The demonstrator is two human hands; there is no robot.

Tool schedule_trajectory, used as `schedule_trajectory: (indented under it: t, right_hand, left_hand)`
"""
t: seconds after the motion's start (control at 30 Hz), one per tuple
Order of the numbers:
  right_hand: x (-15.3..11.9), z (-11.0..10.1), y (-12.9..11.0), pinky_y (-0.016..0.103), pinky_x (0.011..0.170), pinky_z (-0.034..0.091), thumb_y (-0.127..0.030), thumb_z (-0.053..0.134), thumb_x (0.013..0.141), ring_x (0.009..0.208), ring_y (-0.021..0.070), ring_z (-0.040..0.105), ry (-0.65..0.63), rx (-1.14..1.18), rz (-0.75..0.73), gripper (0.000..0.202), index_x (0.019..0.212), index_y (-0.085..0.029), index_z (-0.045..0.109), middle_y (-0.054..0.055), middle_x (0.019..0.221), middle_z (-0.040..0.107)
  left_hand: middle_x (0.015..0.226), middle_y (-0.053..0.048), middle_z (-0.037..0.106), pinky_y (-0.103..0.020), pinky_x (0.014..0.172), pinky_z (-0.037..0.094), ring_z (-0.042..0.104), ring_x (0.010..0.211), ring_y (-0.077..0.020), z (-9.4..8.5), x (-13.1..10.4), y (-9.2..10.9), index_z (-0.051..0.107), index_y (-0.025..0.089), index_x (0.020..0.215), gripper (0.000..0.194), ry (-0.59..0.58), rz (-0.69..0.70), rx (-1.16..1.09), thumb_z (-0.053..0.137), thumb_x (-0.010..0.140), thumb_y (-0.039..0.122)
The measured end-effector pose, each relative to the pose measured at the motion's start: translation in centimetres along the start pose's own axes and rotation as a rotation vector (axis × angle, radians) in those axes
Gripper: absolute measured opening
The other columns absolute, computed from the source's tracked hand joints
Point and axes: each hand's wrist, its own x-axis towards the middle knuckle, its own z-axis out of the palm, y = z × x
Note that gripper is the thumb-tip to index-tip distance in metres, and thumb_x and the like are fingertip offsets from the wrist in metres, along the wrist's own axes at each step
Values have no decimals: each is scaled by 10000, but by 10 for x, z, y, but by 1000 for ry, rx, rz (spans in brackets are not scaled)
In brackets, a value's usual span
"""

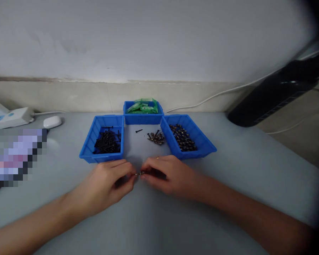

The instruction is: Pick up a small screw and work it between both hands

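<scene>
My left hand (106, 182) pinches one end of a thin screw (137, 174) between thumb and fingertips. Facing it, my right hand (166, 173) is closed on a small shiny metal fitting (142, 172) at the screw's other end; fingertips partly hide both pieces. Just beyond the hands lies a small pile of screws with metal fittings (156, 138), and a single black screw (139, 131) is to its left. Black screws (107, 141) fill part of the left blue bin (101, 157). The right blue bin (202, 153) holds many small shiny metal fittings (183, 138).
A third blue bin (143, 119) with green plastic packets (143, 107) stands at the back, near the wall. At the left are a blurred-out device (16, 156), a white case (52, 122) and a power strip (16, 118). A black cylindrical object (271, 94) leans at the right beside a white cable (215, 95).
</scene>
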Motion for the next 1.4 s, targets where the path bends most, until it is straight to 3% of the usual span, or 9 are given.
schedule_trajectory:
  t: [0.2, 0.5, 0.8, 1.07, 1.23, 1.4]
  right_hand:
    - [0, -1, -3, 228, 632, 393, -227, 528, 862, 680, 123, 566, 15, 14, 12, 70, 875, -176, 573, 2, 766, 623]
    - [0, 1, -2, 229, 629, 412, -265, 577, 840, 678, 125, 571, 10, 56, 50, 97, 885, -179, 580, 5, 772, 629]
    - [1, 2, 1, 234, 600, 368, -268, 469, 905, 635, 129, 532, -72, -59, -76, 184, 809, -154, 576, 15, 700, 582]
    - [1, -4, 2, 198, 594, 376, -230, 573, 839, 612, 102, 543, 46, -20, -39, 77, 840, -164, 613, -17, 680, 606]
    - [-1, 1, 1, 217, 632, 401, -305, 534, 867, 656, 121, 565, 86, -88, -104, 153, 861, -173, 612, 1, 716, 621]
    - [-2, 3, -1, 220, 632, 410, -244, 533, 860, 654, 123, 566, 100, -121, -161, 113, 866, -160, 609, 8, 705, 612]
  left_hand:
    - [660, 26, 520, -194, 508, 374, 505, 575, -96, -1, -1, 1, 539, 175, 765, 143, -22, -11, -13, 470, 881, 222]
    - [686, 22, 526, -212, 536, 392, 508, 587, -98, -1, -3, -1, 541, 170, 803, 164, -36, -30, -34, 439, 915, 232]
    - [727, 9, 564, -216, 586, 436, 554, 647, -108, -1, -2, 0, 567, 166, 887, 106, 28, 68, -50, 472, 913, 207]
    - [751, 14, 598, -212, 587, 433, 571, 667, -112, 1, -3, -6, 566, 185, 889, 90, 43, 51, 11, 484, 908, 217]
    - [688, 22, 558, -209, 541, 407, 541, 608, -110, 4, -2, -5, 538, 180, 810, 119, -5, 20, 2, 483, 897, 239]
    - [662, 26, 522, -209, 517, 383, 509, 572, -99, 2, 0, -2, 508, 173, 751, 159, -33, 31, -5, 467, 897, 220]
